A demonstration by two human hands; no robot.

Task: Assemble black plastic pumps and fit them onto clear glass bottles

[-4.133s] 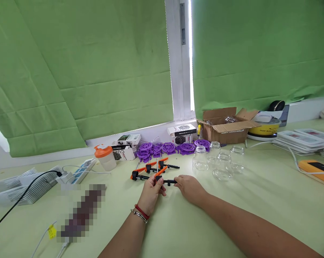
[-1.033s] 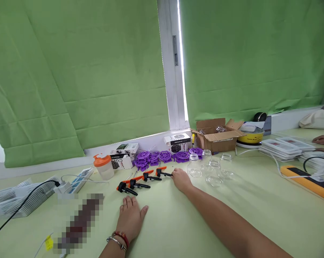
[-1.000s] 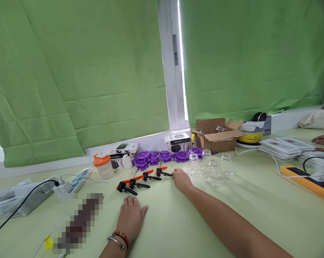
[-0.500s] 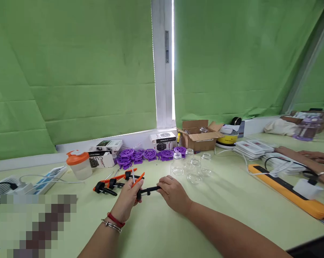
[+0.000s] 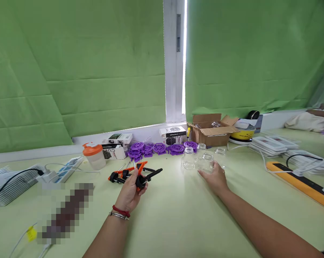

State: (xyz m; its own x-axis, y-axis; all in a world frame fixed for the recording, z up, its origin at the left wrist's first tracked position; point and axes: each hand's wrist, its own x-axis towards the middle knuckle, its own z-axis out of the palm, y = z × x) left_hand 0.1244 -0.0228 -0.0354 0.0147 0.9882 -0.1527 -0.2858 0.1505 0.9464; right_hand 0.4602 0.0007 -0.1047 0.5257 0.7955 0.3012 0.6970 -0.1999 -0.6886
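Observation:
My left hand [image 5: 129,191] is closed around an orange and black plastic assembly [image 5: 154,175], whose black rod points to the right and up. Just behind that hand, several similar orange and black assemblies [image 5: 116,178] with thin metal rods lie on the table. To the right, my right hand [image 5: 215,181] has its fingers and thumb around the lower part of a clear, narrow-topped cup [image 5: 207,161], which appears to stand on the table. Other clear cups of the same shape, one of them [image 5: 188,157] nearest on the left, stand around it.
Purple wheel-like parts [image 5: 159,148] line the back beside small printed boxes [image 5: 172,132]. An open cardboard box [image 5: 214,136] stands behind the cups. A shaker cup [image 5: 94,156] is at the left, an orange-edged power strip [image 5: 299,181] at the right, with cables. Part of another person's hand shows at the right edge.
My right hand has let go of the black rod end and moved right to the clear cup. My left hand still holds the assembly, now tilted upward. The view has turned slightly left.

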